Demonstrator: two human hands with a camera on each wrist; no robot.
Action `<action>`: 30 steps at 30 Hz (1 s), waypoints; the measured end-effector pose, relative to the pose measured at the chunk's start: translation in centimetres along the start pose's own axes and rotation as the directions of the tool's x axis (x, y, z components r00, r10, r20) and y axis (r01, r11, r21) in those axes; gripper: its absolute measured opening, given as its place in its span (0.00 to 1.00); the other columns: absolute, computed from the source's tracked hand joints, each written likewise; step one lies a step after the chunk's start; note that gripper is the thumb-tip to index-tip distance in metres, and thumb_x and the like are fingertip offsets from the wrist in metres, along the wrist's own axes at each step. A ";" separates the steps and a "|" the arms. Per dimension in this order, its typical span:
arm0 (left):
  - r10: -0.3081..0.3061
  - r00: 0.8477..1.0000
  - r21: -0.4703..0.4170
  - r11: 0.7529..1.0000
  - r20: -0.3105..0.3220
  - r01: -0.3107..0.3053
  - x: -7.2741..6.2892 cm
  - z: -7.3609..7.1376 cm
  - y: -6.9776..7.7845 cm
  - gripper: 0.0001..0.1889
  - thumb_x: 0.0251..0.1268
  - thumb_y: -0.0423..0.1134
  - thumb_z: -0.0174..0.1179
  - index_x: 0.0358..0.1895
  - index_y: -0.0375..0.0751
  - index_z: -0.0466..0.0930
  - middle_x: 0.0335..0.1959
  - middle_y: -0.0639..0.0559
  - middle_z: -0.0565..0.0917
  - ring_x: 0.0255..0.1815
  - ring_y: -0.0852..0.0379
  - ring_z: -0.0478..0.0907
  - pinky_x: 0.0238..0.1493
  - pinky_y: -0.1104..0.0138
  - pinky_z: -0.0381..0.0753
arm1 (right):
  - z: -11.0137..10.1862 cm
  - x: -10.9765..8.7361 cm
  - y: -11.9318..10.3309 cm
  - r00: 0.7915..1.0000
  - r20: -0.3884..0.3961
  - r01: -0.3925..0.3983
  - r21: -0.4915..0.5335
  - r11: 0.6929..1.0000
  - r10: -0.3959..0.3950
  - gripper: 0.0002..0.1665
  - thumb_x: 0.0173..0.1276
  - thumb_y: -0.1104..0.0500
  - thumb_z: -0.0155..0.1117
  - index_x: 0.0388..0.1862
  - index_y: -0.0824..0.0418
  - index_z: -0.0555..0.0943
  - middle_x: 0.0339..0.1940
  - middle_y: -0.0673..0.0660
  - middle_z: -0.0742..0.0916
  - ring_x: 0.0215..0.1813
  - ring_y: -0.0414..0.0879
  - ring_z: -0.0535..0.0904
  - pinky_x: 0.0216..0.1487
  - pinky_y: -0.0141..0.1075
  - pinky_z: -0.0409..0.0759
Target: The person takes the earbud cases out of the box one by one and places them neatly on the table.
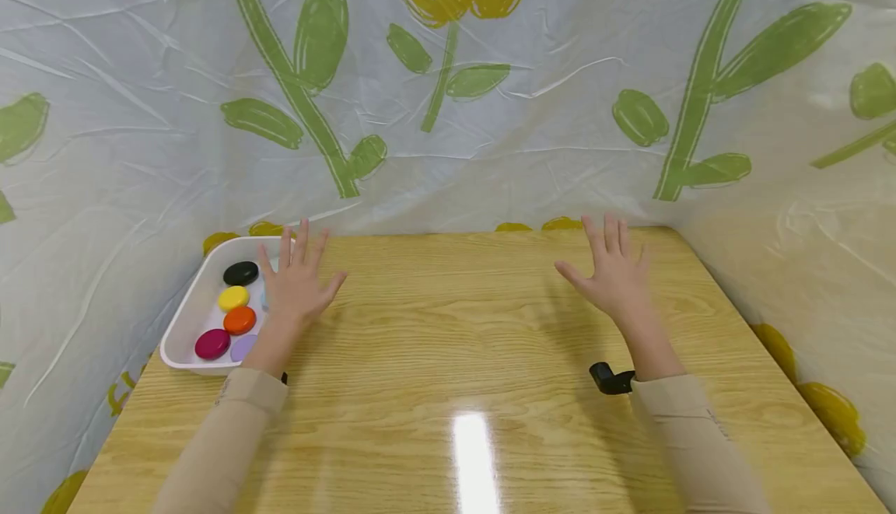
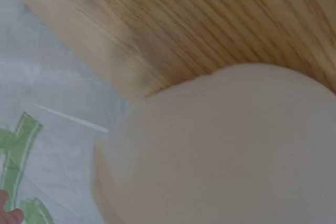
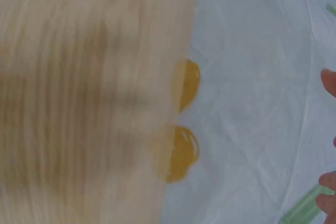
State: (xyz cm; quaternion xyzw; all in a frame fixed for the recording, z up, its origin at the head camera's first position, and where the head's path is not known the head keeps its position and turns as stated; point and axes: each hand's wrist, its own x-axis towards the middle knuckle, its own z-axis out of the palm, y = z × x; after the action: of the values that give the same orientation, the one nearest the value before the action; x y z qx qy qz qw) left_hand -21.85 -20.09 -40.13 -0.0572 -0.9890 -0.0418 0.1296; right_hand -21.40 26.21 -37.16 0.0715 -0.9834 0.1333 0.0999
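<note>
Fingers spread, my left hand (image 1: 295, 284) is held over the right side of a white tray (image 1: 183, 312) and grips nothing. In the tray lie smooth rounded discs: black (image 1: 241, 273), yellow (image 1: 233, 298), orange (image 1: 239, 319), magenta (image 1: 212, 344) and lavender (image 1: 243, 347). The left hand and forearm hide part of the tray, including most of a light blue piece. My right hand (image 1: 616, 281) is raised over the right half of the table, fingers straight, holding nothing. Only fingertips (image 3: 328, 182) show at the right wrist view's edge.
The wood-grain table (image 1: 448, 327) is bordered at the back and sides by a white flower-print sheet (image 1: 532, 133). A black wrist device (image 1: 610, 379) sits at the right wrist. A pale rounded surface (image 2: 226, 150) fills much of the left wrist view.
</note>
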 end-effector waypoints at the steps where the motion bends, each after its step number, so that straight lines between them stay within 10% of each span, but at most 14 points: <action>1: -0.004 1.000 -0.005 1.000 -0.014 0.004 -0.1 -0.1 -0.3 0.40 0.63 0.62 0.43 0.73 0.54 0.37 0.74 0.48 0.33 0.73 0.48 0.24 0.64 0.40 0.24 | 0.4 0.0 -0.4 0.999 -0.034 0.005 0.020 1.000 -0.004 0.51 0.63 0.32 0.48 0.74 0.50 0.39 0.74 0.65 0.43 0.73 0.59 0.31 0.61 0.69 0.32; 8: -0.042 0.984 -0.033 0.999 -0.173 0.037 -1.3 -0.8 -3.5 0.37 0.65 0.55 0.44 0.73 0.51 0.41 0.74 0.48 0.37 0.73 0.49 0.27 0.66 0.41 0.28 | 4.3 0.3 -4.2 0.948 -0.309 0.143 0.213 0.967 -0.072 0.42 0.61 0.47 0.59 0.69 0.63 0.57 0.70 0.67 0.60 0.70 0.62 0.51 0.63 0.64 0.49; 13: -0.074 0.981 -0.040 0.997 -0.177 0.068 -2.1 -1.6 -6.2 0.37 0.66 0.54 0.43 0.73 0.50 0.39 0.74 0.48 0.37 0.73 0.48 0.28 0.65 0.41 0.27 | 6.7 0.7 -7.6 0.919 -0.385 0.227 0.340 0.913 -0.085 0.41 0.61 0.49 0.59 0.69 0.63 0.57 0.69 0.67 0.62 0.69 0.62 0.55 0.63 0.63 0.51; 30: -0.083 0.986 0.005 0.996 -0.147 0.085 -5.8 -2.0 -15.3 0.36 0.62 0.46 0.41 0.73 0.48 0.39 0.74 0.46 0.38 0.73 0.45 0.31 0.67 0.47 0.23 | 11.7 2.4 -20.1 0.969 -0.215 0.212 0.455 0.865 -0.124 0.44 0.64 0.48 0.54 0.73 0.60 0.49 0.73 0.60 0.56 0.73 0.53 0.48 0.70 0.53 0.46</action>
State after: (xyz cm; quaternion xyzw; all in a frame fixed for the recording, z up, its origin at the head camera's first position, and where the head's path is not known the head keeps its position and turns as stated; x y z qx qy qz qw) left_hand -17.69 -36.02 -40.74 -0.0116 -0.9785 -0.0457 0.2006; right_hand -22.45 3.55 -42.71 0.1671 -0.8977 0.3665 0.1783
